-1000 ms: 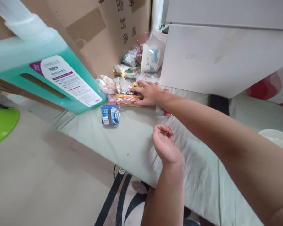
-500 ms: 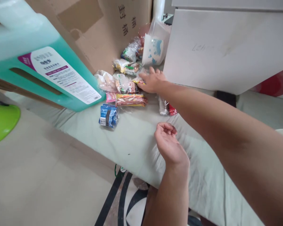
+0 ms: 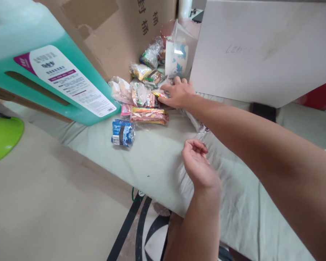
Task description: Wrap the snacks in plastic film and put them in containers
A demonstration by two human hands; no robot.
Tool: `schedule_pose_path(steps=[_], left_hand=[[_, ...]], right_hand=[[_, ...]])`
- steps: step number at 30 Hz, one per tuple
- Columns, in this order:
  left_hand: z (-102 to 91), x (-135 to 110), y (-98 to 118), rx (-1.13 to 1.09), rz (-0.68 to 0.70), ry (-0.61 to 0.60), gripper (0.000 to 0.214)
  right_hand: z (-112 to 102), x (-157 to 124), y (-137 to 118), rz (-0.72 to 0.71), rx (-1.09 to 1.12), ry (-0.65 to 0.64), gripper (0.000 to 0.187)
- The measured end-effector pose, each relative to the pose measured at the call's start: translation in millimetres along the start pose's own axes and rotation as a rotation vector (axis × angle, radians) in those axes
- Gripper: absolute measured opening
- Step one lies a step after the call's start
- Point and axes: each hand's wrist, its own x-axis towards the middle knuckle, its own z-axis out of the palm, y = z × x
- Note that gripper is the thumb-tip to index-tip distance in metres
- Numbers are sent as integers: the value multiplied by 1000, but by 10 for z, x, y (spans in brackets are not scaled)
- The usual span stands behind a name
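The right hand [image 3: 179,95] is lying flat, fingers stretched over a small yellow-and-red snack packet [image 3: 159,93]. Whether the thumb is pinching it, the view is not showing. That packet is sitting just right of the teal detergent jug [image 3: 43,72], in a heap of clear-wrapped snacks [image 3: 141,92]. It is looking light, crinkly and slippery, so a pinch at a sealed edge would suit it better than a squeeze. Below the jug's near corner a blue packet [image 3: 121,132] is lying alone on the pale cloth [image 3: 157,166]. Further right of the jug, the left hand [image 3: 198,166] is hovering loosely curled, with nothing showing in it.
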Motion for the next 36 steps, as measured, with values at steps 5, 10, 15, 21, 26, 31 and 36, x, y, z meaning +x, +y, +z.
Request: schedule_pose_path(steps=[5,10,15,21,26,31,36], left_hand=[[-4,15,16,30,37,-1,36],[-11,18,34,41,85,-20,35],[-16,5,82,25,132,-6,32],[-40,-37,135,-48,169,-31,30],[-57,-56,124,-72,312,7,30],[-44,-35,121,-82,281,24,31],[-40,36,150,-93,305,10,29]], right_hand=[[-13,-195,13,17,-22,-64,74],[-62,-548,14,73,-68,-74,73],[-88,-1032,11,111,-112,-112,73],[-215,-1356,35,82,-106,-26,79],[-353,-920,-372,-257,123,2,94],[-131,-356,-847,-285,303,-130,102],[15,-285,-813,-215,333,-164,85]])
